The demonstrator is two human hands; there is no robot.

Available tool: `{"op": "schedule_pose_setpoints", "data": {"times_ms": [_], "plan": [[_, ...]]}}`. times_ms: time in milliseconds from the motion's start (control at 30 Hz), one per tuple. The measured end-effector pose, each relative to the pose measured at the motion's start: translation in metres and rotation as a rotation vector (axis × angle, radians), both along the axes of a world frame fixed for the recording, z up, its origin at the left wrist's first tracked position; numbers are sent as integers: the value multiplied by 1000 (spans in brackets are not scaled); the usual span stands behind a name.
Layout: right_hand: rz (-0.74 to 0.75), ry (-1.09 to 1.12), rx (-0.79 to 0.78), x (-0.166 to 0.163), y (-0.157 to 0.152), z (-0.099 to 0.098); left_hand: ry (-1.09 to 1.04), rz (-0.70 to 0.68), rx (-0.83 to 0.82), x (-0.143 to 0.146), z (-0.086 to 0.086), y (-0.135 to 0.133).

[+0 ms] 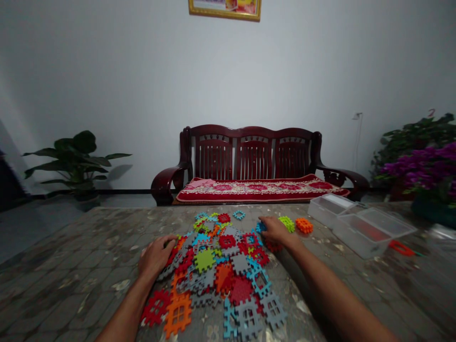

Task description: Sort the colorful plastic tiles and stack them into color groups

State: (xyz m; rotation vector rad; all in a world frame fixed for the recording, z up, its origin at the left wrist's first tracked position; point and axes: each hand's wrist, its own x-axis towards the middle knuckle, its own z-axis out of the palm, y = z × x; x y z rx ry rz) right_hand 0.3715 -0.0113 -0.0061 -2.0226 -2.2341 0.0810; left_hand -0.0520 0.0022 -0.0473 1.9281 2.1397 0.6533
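A heap of flat, toothed plastic tiles (221, 266) in red, orange, grey, blue and green lies on the patterned table (71, 266). My left hand (156, 255) rests palm down on the heap's left edge, fingers curled over tiles there. My right hand (275, 230) lies on the heap's far right edge, fingers stretched toward a blue tile (261, 226). A green tile (287, 223) and an orange tile (304, 225) lie just right of that hand.
A clear plastic box (370, 232) and its lid (329, 209) stand at the right of the table, an orange-handled tool (402, 247) beside them. Beyond the table are a dark wooden bench (252, 166), a potted plant (76, 161) and purple flowers (423, 166).
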Motion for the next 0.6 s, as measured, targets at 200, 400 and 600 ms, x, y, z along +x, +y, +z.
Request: {"op": "schedule_pose_setpoints", "data": {"times_ms": [200,400,600], "plan": [[43,25,-23,8,6,3,-1,6,32,-2,-3,3],[-48,81,104,7,-26,-2,-11,-4,-1,-1,-3,2],[-136,72,65,-5,-73,-10,-2,0,-33,1,3,0]]}}
